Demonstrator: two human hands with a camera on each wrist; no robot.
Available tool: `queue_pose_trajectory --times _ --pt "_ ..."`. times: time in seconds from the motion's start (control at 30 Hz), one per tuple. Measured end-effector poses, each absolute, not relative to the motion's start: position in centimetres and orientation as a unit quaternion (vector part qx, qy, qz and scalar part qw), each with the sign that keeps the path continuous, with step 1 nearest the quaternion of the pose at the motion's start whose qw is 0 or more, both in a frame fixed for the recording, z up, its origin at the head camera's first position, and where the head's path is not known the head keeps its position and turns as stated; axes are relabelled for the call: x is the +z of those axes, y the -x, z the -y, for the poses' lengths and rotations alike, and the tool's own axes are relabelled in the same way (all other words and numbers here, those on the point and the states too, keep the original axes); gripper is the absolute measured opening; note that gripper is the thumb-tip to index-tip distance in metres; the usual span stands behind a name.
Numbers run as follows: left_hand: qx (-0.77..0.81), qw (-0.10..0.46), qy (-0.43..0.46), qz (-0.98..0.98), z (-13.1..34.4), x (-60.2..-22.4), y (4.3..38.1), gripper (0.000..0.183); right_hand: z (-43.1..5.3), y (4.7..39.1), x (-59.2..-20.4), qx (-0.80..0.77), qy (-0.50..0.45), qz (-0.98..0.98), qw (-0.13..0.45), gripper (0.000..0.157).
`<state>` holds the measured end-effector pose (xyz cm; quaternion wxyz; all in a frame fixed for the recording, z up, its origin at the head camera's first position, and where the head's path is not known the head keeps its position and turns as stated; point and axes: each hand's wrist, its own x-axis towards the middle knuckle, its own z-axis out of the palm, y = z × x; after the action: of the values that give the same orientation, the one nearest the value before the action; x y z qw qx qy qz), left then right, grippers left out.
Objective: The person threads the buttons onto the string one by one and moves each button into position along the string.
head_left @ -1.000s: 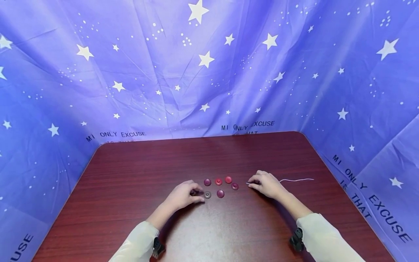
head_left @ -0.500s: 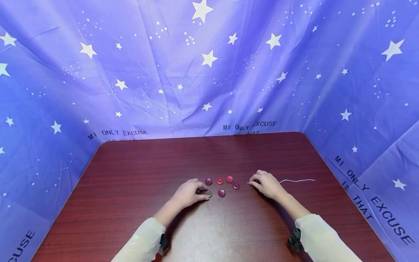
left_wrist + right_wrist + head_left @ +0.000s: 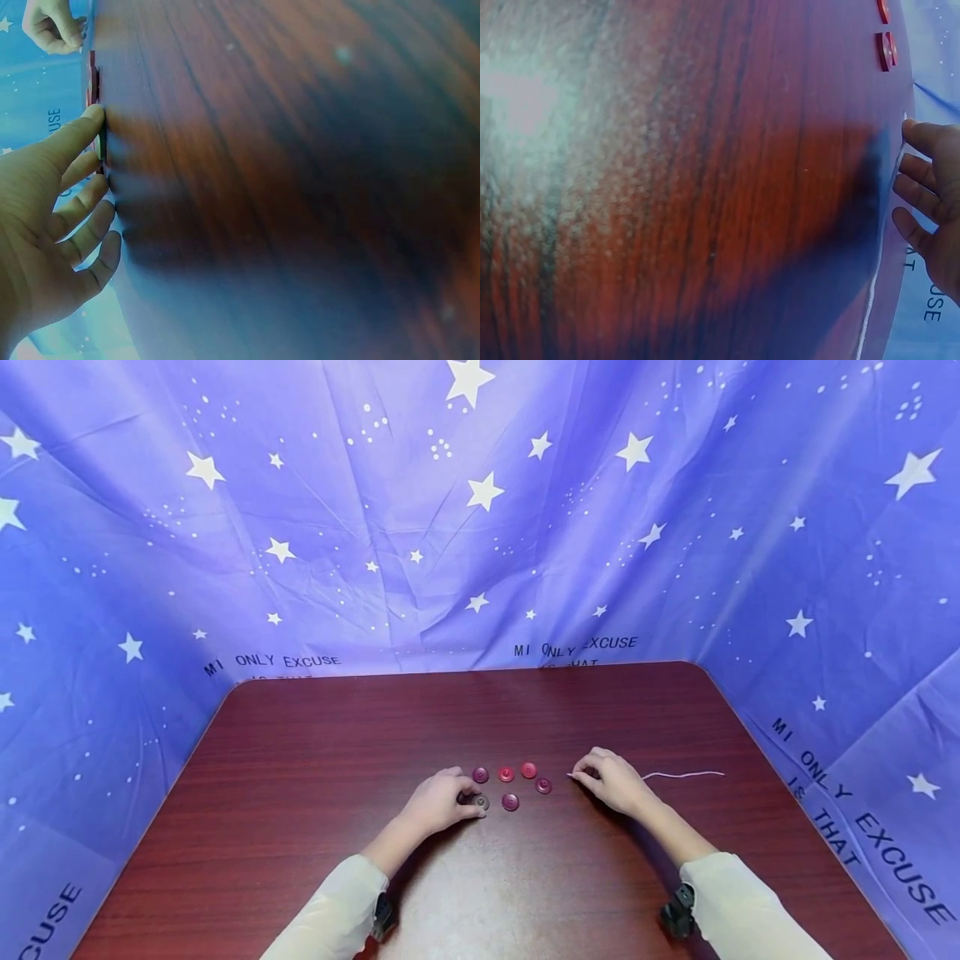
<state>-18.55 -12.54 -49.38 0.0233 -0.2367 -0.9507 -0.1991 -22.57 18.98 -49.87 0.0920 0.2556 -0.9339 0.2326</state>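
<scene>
On the table, the left hand [image 3: 437, 802] has thumb and index finger at opposite edges of a grey-brown button [image 3: 482, 802], pinching it flat against the wood. From the left wrist view, that hand [image 3: 37, 225] shows its other fingers bent loosely at the tabletop. The right hand [image 3: 613, 783] pinches a white string [image 3: 682, 774] near one end, a short tip poking past the fingertips. The string trails behind the hand to the right, and in the right wrist view the same string [image 3: 871, 277] runs down along the table.
Close to the grey-brown button lie a purple button [image 3: 480, 775], a maroon button [image 3: 511, 802], two red buttons [image 3: 506, 774] and a dark red button [image 3: 543, 786]. The brown table [image 3: 360, 718] meets a starry blue cloth [image 3: 420, 527] at its back and sides.
The left hand has moved slightly right, its thumb and index finger closing around the grey-brown button. The right hand keeps its pinch on the string and has hardly moved.
</scene>
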Motion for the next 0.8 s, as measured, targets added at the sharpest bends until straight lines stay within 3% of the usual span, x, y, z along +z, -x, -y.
queue_pose_trajectory --times 0.8 --pt "-0.266 0.001 0.226 0.937 12.3 -48.9 18.9 0.023 -17.6 22.2 -48.1 0.296 -0.253 0.919 0.066 0.005"
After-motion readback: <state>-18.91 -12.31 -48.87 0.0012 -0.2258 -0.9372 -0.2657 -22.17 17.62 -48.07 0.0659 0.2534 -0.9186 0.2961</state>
